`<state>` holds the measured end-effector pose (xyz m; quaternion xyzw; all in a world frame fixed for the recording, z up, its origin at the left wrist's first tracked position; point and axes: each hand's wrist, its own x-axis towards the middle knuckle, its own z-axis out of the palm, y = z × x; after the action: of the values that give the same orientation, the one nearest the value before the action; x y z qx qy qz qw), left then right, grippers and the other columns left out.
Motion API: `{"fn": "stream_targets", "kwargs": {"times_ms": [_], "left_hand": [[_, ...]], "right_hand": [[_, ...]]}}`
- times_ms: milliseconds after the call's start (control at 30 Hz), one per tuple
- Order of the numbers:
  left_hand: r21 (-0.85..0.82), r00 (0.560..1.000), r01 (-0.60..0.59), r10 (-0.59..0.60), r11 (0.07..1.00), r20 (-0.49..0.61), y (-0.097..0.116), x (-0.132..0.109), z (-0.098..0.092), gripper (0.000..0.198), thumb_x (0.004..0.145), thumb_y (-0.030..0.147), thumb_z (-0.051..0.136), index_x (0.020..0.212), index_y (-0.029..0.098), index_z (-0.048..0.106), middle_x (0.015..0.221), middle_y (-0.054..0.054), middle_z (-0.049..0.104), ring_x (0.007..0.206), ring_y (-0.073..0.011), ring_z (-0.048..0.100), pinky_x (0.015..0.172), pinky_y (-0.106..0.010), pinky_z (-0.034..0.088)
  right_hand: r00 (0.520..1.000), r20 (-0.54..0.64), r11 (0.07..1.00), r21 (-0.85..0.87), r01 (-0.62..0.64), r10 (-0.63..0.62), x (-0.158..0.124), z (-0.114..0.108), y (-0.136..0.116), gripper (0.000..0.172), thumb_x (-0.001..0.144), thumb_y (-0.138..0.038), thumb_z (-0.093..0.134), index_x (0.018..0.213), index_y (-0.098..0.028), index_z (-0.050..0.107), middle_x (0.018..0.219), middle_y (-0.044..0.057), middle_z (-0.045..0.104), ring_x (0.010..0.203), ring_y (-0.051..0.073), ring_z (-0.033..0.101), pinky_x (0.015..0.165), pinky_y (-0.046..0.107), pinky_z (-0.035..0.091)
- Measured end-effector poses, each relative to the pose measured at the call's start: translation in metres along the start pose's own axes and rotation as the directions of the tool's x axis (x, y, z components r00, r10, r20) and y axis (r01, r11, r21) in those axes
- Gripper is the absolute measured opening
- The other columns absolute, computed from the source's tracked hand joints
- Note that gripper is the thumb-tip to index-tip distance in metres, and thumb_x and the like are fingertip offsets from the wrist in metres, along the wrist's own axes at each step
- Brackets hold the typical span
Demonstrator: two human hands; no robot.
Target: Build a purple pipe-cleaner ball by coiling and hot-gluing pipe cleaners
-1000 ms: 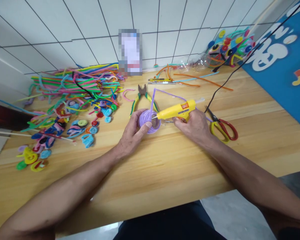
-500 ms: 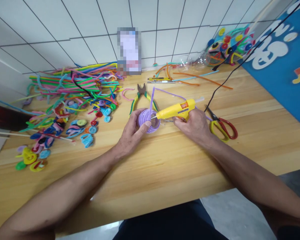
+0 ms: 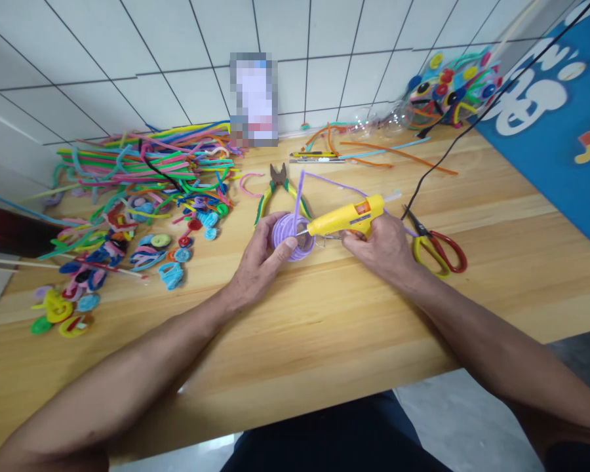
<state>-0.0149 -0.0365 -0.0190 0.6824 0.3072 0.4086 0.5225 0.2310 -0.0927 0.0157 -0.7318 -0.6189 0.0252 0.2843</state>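
Observation:
My left hand (image 3: pixel 264 259) grips a coil of purple pipe cleaner (image 3: pixel 286 237), its thumb pressed on the near rim. A loose purple end rises from the coil, bends at the top and runs off to the right behind the glue gun. In my right hand (image 3: pixel 384 244) is a yellow hot glue gun (image 3: pixel 347 218), its metal nozzle pointing left and reaching the coil's rim. Whether glue is coming out is too small to tell. Green-and-yellow pliers (image 3: pixel 278 187) lie open just behind the coil.
Scissors (image 3: pixel 435 246) with red and yellow handles lie right of my right hand. Pipe cleaners (image 3: pixel 147 160) and small coiled pieces (image 3: pixel 172 275) crowd the left. A utility knife (image 3: pixel 314 155) and a phone (image 3: pixel 255 98) are at the back. A black cord (image 3: pixel 440 160) crosses the right side.

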Motion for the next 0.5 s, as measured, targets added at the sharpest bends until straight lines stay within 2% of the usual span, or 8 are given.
{"fn": "stream_targets", "kwargs": {"times_ms": [200,333,500], "left_hand": [[0.001,1.0,0.0,0.0,1.0,0.0,0.0001,-0.0002,-0.0002,0.055,0.102,0.059,0.072,0.142,0.025,0.057,0.139,-0.01,0.068,0.128,-0.0266,0.067,0.115,-0.045,0.055],[-0.01,1.0,0.006,-0.006,1.0,-0.005,0.0001,-0.0005,0.0003,0.055,0.102,0.059,0.072,0.142,0.026,0.057,0.139,-0.01,0.069,0.128,-0.027,0.067,0.115,-0.047,0.055],[-0.017,1.0,0.016,-0.016,1.0,-0.004,-0.0004,-0.0004,0.0003,0.055,0.102,0.058,0.072,0.143,0.025,0.056,0.14,-0.01,0.069,0.129,-0.027,0.067,0.117,-0.047,0.054]], "right_hand": [[1.0,-0.018,1.0,0.0,-0.022,0.022,-0.0002,0.002,0.0024,0.007,0.077,-0.027,0.067,0.073,-0.026,0.062,0.067,0.005,0.066,0.07,0.027,0.067,0.063,0.036,0.046],[1.0,-0.005,1.0,0.012,-0.004,0.004,-0.0006,0.001,0.0023,0.001,0.076,-0.026,0.067,0.076,-0.026,0.066,0.069,0.005,0.068,0.072,0.028,0.068,0.062,0.036,0.047],[1.0,-0.02,1.0,0.014,-0.016,0.016,-0.0003,0.0012,0.0015,0.003,0.077,-0.026,0.067,0.075,-0.025,0.064,0.072,0.005,0.07,0.071,0.027,0.068,0.065,0.036,0.049]]}}
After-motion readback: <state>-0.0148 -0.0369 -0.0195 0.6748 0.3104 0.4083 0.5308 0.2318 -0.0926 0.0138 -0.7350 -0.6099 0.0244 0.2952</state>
